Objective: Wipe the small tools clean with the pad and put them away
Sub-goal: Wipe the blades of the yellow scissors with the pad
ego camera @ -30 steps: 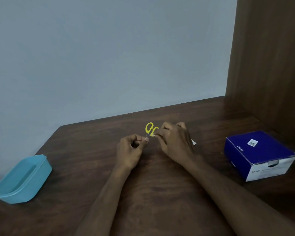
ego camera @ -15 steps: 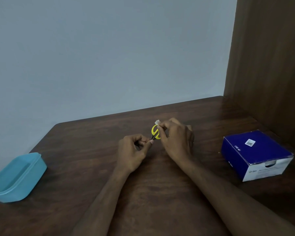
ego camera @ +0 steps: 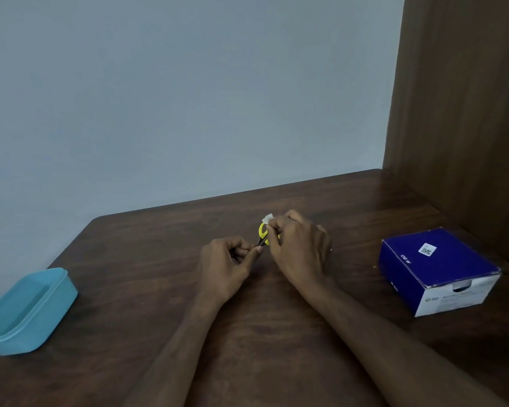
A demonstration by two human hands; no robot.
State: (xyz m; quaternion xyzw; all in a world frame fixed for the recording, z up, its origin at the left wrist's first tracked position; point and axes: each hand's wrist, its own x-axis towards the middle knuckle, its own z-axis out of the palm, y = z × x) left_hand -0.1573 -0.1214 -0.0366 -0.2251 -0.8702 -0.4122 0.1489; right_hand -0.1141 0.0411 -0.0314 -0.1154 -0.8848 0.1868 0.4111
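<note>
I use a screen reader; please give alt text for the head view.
Over a dark wooden table, the left hand pinches small yellow-handled scissors by the blades while the right hand rubs them with a white pad. A blue tub sits left, a box right.

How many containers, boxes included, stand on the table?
2: a light blue plastic tub at the table's left edge, and a dark blue cardboard box on the right.

Dark wood-grain tabletop (ego camera: 276, 348), running to a pale grey-blue wall (ego camera: 188, 98) at the far side. Brown wooden panel (ego camera: 465, 113), upright along the right. Blue and white carton (ego camera: 435, 268), QR label on top, on the tabletop at right.
</note>
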